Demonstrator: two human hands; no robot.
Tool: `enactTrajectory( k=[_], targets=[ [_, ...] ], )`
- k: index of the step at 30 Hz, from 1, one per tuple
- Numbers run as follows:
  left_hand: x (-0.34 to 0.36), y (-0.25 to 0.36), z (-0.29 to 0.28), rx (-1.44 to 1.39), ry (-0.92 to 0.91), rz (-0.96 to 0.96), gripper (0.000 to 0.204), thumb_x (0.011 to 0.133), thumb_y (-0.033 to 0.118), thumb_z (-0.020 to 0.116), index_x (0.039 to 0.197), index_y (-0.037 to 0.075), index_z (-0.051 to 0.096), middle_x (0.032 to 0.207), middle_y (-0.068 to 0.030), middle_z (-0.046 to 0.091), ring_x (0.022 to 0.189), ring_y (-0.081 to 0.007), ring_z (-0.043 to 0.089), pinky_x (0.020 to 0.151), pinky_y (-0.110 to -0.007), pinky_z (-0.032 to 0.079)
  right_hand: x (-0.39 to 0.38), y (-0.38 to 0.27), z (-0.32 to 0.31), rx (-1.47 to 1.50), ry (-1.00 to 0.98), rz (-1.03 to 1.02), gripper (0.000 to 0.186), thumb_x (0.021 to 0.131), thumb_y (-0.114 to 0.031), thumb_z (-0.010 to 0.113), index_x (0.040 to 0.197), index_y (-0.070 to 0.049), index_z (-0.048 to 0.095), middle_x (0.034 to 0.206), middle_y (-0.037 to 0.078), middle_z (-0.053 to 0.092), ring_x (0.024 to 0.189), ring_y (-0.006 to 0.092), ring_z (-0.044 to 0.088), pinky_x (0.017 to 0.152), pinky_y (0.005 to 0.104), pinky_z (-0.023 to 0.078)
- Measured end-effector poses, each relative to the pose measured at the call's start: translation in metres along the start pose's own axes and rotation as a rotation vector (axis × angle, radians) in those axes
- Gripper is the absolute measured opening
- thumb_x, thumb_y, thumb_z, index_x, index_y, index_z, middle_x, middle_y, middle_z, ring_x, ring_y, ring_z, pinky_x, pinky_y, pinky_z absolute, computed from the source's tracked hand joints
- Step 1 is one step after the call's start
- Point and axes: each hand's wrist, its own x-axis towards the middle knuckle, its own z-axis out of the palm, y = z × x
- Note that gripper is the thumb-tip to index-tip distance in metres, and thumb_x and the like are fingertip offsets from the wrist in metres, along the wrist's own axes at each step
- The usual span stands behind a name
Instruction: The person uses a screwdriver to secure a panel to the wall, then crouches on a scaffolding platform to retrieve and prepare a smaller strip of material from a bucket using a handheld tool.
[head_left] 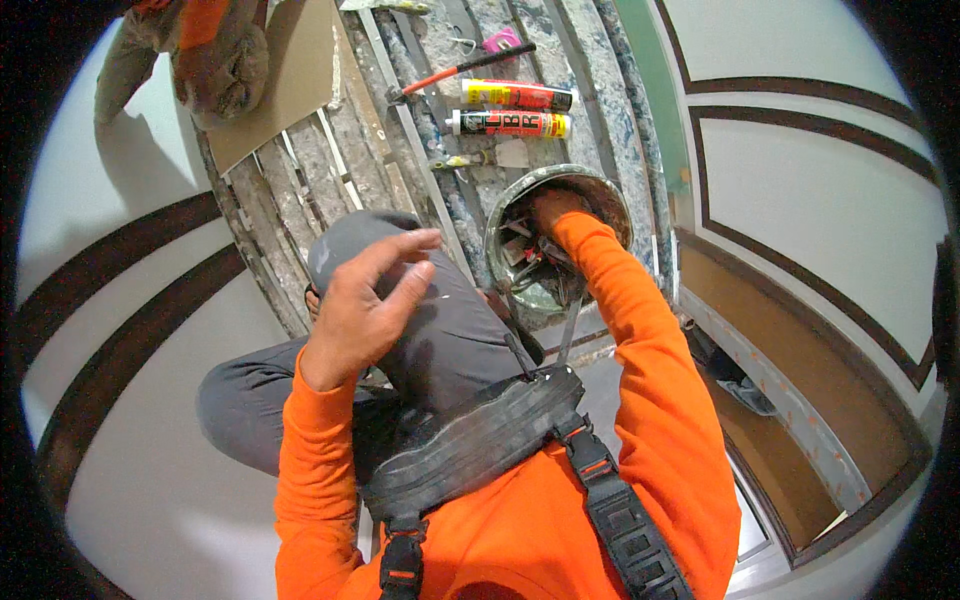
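My right hand [556, 208] reaches down inside a paint-spattered bucket [500, 215] on the plank platform; its fingers are hidden among the contents. Several tools and bits [528, 255] lie jumbled in the bucket, too cluttered to name one by one. Over my bent knee, my left hand [365, 300] hovers with nothing in it, thumb and fingers apart. Beyond the bucket lie two adhesive cartridges [515, 124], red, black and yellow, side by side. Closer to the bucket's rim is a putty knife [512, 154] with a broad pale blade.
A hammer-like tool with a red and black handle [470, 68] and a pink object [502, 40] lie farther out on the spattered planks [300, 180]. Another person [225, 70] is at the upper left beside a brown board [290, 90]. White panelled walls [810, 170] flank the platform.
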Motion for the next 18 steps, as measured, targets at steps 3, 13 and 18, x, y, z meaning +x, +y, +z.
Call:
enactTrajectory(
  k=[3, 13, 18],
  targets=[
    [0.015, 0.001, 0.000, -0.154, 0.051, -0.083, 0.032, 0.103, 0.013, 0.060, 0.131, -0.002, 0.064, 0.123, -0.0112, 0.071, 0.114, -0.0187, 0.065, 0.101, -0.032, 0.049, 0.005, 0.051, 0.052, 0.099, 0.160, -0.095, 0.032, 0.095, -0.021, 0.057, 0.122, -0.011, 0.071, 0.120, 0.021, 0.071, 0.110, 0.0404, 0.069, 0.094, 0.0475, 0.056],
    [0.038, -0.014, 0.020, -0.061, -0.011, -0.033, 0.029, 0.103, 0.013, 0.060, 0.129, 0.000, 0.066, 0.116, -0.0084, 0.073, 0.105, -0.0160, 0.067, 0.096, -0.031, 0.051, -0.096, 0.031, 0.007, 0.639, 0.460, -0.148, 0.021, 0.090, -0.018, 0.074, 0.106, -0.005, 0.072, 0.097, 0.017, 0.074, 0.089, 0.0332, 0.072, 0.079, 0.0372, 0.056],
    [0.065, -0.049, 0.083, 0.393, -0.309, 0.277, 0.026, 0.093, 0.011, 0.064, 0.116, -0.001, 0.068, 0.111, -0.0209, 0.071, 0.104, -0.0368, 0.069, 0.093, -0.043, 0.054, -0.093, 0.038, 0.028, 0.179, 0.209, -0.289, 0.022, 0.087, -0.016, 0.065, 0.106, -0.010, 0.073, 0.102, 0.016, 0.072, 0.098, 0.0360, 0.071, 0.084, 0.0450, 0.057]
  ],
)
